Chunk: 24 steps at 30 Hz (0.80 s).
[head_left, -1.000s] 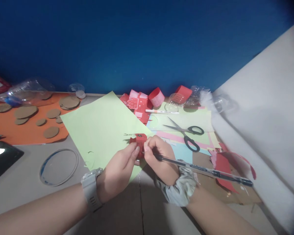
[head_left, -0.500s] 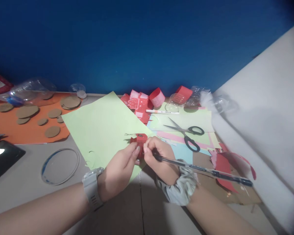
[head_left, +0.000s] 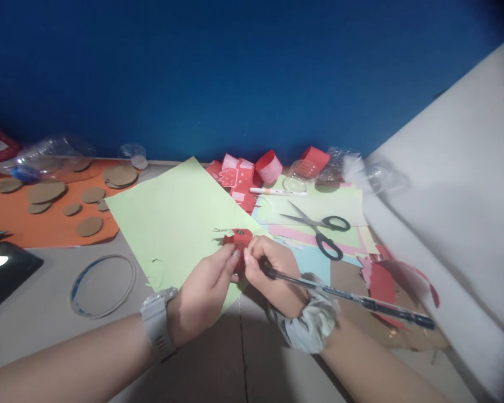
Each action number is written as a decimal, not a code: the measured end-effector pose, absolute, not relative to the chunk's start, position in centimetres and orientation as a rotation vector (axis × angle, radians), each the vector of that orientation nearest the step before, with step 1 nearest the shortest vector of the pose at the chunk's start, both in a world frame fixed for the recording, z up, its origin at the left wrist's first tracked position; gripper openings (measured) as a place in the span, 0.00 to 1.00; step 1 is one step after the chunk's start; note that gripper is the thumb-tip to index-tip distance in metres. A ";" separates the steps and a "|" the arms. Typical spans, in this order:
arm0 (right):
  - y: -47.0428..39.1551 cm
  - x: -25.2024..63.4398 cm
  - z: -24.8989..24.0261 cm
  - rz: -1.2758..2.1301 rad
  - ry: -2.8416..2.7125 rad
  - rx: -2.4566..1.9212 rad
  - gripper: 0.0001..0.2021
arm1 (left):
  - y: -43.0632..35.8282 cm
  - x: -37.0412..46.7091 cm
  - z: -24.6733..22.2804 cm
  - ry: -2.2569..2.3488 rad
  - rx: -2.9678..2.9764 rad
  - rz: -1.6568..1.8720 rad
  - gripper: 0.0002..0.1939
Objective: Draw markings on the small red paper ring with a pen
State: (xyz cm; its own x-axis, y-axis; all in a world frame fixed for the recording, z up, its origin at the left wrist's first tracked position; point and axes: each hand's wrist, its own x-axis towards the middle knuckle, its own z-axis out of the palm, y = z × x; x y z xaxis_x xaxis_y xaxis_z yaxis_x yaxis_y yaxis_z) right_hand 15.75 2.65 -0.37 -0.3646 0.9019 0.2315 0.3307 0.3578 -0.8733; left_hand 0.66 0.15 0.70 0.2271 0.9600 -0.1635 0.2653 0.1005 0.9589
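Observation:
My left hand (head_left: 206, 288) pinches a small red paper figure (head_left: 242, 238) between thumb and fingers, over the lower right part of a light green sheet (head_left: 172, 212). Thin strips stick out from the figure's left side, and a dark mark shows near its top. Close against it from the right, my right hand (head_left: 275, 271) is closed around a long black pen (head_left: 344, 293). The pen's rear end points to the lower right; its tip is hidden by the fingers. The fingertips of both hands nearly meet at the figure.
Black-handled scissors (head_left: 317, 223) and a white marker (head_left: 277, 191) lie on coloured sheets at right. Red paper pieces (head_left: 243, 179) are behind. Left are cardboard discs (head_left: 46, 192) on orange paper (head_left: 67, 224), a plastic bottle (head_left: 54, 157), a ring (head_left: 73, 291) and a phone (head_left: 8, 274).
My right fingertips have shifted very slightly left against the red figure, and the pen's rear end has dipped a little. My left hand looks unmoved.

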 end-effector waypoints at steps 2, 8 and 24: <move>2.6 15.8 -0.4 0.961 -1.903 -1.075 0.14 | 0.1 0.6 0.7 1.269 1.404 0.785 0.14; 2.6 15.7 -0.7 0.947 -1.840 -1.097 0.12 | 0.2 0.6 0.6 1.254 1.359 0.815 0.13; 2.7 15.8 -0.6 0.883 -1.947 -1.075 0.14 | 0.1 0.4 0.4 1.242 1.390 0.807 0.14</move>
State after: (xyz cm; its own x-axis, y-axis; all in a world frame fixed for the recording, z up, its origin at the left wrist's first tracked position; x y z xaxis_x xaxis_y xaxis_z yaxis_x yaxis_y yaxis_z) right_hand 15.75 2.71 -0.61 -0.3826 0.8847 0.2664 0.3821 0.4141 -0.8262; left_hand 0.44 0.10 0.40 0.2317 0.9604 -0.1550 0.2482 0.0957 0.9640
